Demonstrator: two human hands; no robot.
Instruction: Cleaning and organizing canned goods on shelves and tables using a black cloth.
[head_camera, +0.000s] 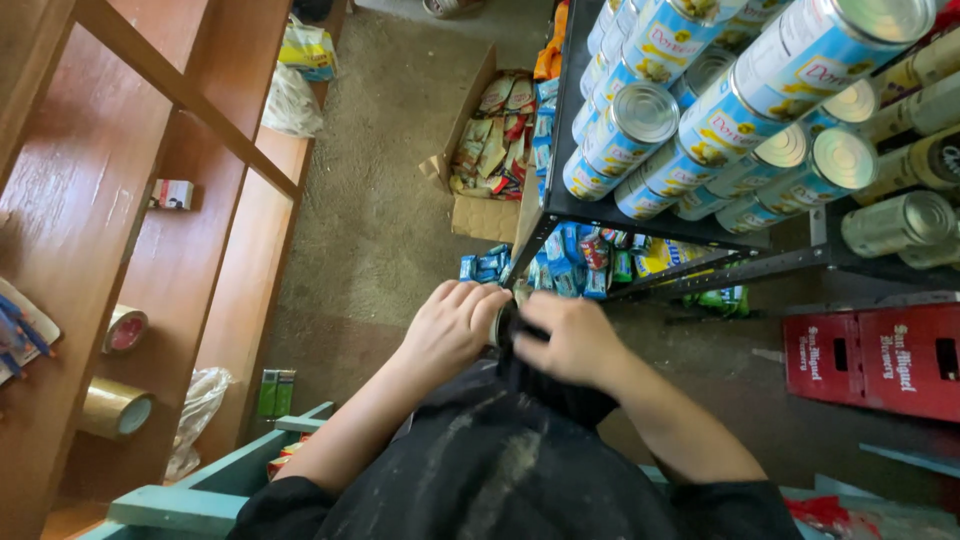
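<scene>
A small can (500, 322) sits between the two hands, close in front of the person's chest and above the floor, below the front edge of the dark metal shelf. Only a sliver of it shows: a rounded, silvery metal end with a dark rim, the rest hidden by fingers and by black cloth (530, 375). Its label cannot be made out.

The left hand (452, 325) is curled around the can from the left, fingers bent over its top. The right hand (572, 338) is closed on a fold of the black cloth and presses it against the can's end, so both hands are together, clamped on the can and cloth. The cloth looks like the hem of the person's black, dust-streaked shirt (500, 470).

Above the hands, the metal shelf (560, 150) carries rows of larger cans with blue and white labels (640, 130) lying on their sides, silvery lids outward; plainer gold-labelled cans (900, 220) lie toward its right end. A lower tier holds small blue packets (570, 265). On the floor near the shelf stand an open cardboard box of snack packets (495, 140) and, to the right, red plastic crates (880, 360). On the left, a wooden counter (80, 200) bears rolls of tape (118, 405).
</scene>
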